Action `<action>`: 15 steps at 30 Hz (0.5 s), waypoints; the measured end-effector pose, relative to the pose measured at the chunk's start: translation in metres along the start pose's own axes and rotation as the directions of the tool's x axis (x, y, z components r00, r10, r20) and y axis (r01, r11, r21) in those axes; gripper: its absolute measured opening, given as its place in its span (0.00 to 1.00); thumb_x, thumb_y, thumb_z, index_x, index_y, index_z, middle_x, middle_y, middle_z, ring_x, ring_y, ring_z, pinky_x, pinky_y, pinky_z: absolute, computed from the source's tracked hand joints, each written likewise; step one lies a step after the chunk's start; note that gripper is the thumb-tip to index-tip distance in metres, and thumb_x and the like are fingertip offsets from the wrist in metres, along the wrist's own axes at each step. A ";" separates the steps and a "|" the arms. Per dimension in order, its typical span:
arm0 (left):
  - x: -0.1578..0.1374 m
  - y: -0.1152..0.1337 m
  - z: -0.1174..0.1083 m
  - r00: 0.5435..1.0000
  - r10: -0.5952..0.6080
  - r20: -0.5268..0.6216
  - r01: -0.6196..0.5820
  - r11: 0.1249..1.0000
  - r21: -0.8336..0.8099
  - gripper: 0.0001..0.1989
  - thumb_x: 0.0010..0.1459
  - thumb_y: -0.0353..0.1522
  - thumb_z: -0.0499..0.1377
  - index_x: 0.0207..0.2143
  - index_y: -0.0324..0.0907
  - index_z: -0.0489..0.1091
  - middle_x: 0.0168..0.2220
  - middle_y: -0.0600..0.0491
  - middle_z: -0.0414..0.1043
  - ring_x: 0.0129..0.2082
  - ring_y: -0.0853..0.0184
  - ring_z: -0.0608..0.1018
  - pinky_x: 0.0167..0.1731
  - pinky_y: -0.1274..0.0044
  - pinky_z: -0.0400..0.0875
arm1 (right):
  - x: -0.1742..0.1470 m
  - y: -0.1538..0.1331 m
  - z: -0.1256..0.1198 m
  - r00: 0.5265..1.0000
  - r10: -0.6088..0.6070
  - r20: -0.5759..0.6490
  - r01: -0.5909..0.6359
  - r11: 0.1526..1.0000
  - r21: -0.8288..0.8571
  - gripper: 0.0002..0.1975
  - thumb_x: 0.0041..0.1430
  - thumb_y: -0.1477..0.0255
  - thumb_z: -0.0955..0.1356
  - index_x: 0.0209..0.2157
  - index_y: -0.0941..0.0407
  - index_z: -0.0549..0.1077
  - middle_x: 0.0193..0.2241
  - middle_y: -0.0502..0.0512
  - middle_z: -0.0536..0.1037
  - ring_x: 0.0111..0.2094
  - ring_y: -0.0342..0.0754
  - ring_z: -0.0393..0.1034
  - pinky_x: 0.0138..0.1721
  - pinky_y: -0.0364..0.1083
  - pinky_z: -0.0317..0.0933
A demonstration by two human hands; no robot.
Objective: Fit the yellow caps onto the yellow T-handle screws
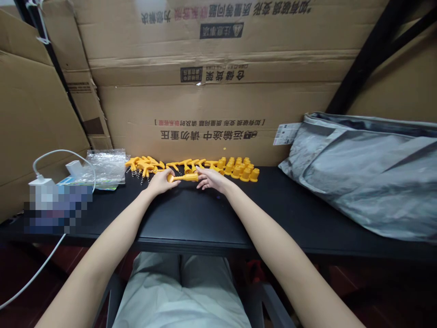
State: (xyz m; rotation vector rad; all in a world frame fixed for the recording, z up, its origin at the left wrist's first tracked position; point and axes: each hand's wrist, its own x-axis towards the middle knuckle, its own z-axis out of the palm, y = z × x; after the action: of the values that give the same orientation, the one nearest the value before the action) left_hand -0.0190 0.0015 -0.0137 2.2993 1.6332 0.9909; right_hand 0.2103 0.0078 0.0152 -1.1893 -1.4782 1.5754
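Between my hands, a yellow corkscrew (pixel 186 177) lies level above the black table, its wide cup-like end pointing right. My left hand (pixel 160 182) is closed round its handle end. At the wide end, the thumb and fingers of my right hand (pixel 213 179) hold the yellow piece; part of the grip is hidden. Behind and left of my left hand lies a pile of yellow T-shaped handles with metal spirals (pixel 145 166). More yellow handles (pixel 189 164) lie just behind the held piece. Several yellow cup-shaped caps (pixel 245 172) stand grouped right of my right hand.
A cardboard wall (pixel 218 100) closes off the back of the black table (pixel 191 218). A grey bag (pixel 368 173) takes up the right side. Clear plastic wrap (pixel 105 166) lies at left, near a white charger (pixel 41 184) with its cable.
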 end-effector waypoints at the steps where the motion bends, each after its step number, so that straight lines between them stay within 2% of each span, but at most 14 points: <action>1: 0.000 -0.001 0.000 1.000 -0.003 0.001 0.003 1.000 0.002 0.17 0.46 0.45 0.61 0.33 0.42 0.67 0.22 0.59 0.65 0.23 0.70 0.67 0.25 0.79 0.56 | 0.000 0.000 -0.001 0.999 -0.017 0.032 0.017 1.000 0.010 0.15 0.60 0.61 0.66 0.40 0.59 0.68 0.30 0.56 0.79 0.21 0.42 0.73 0.20 0.38 0.63; 3: 0.000 -0.002 0.000 1.000 -0.008 0.002 0.008 1.000 0.008 0.17 0.46 0.45 0.61 0.33 0.43 0.67 0.22 0.59 0.65 0.23 0.70 0.67 0.25 0.79 0.56 | 0.001 0.002 -0.002 0.997 -0.034 0.062 0.035 0.999 -0.005 0.11 0.58 0.68 0.69 0.41 0.59 0.70 0.33 0.57 0.79 0.24 0.42 0.74 0.22 0.38 0.65; 5: 0.001 -0.002 -0.001 1.000 -0.009 0.007 0.008 1.000 0.015 0.17 0.46 0.45 0.61 0.33 0.43 0.67 0.23 0.59 0.65 0.24 0.70 0.67 0.25 0.79 0.56 | 0.003 0.004 -0.003 0.997 -0.042 0.065 0.045 0.998 -0.034 0.09 0.58 0.70 0.69 0.40 0.59 0.71 0.34 0.57 0.79 0.24 0.41 0.74 0.23 0.38 0.65; 15: 0.000 -0.001 -0.001 1.000 -0.016 0.018 0.016 0.999 0.028 0.18 0.46 0.45 0.62 0.35 0.42 0.68 0.23 0.58 0.66 0.24 0.70 0.68 0.25 0.79 0.56 | 0.006 0.008 -0.004 0.997 -0.054 0.063 0.057 0.997 -0.058 0.09 0.60 0.69 0.67 0.40 0.59 0.72 0.35 0.59 0.80 0.25 0.41 0.74 0.23 0.37 0.65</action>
State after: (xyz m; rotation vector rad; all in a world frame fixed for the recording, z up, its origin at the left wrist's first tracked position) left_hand -0.0203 0.0017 -0.0130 2.3024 1.6660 0.9477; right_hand 0.2124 0.0139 0.0066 -1.1320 -1.5949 1.5530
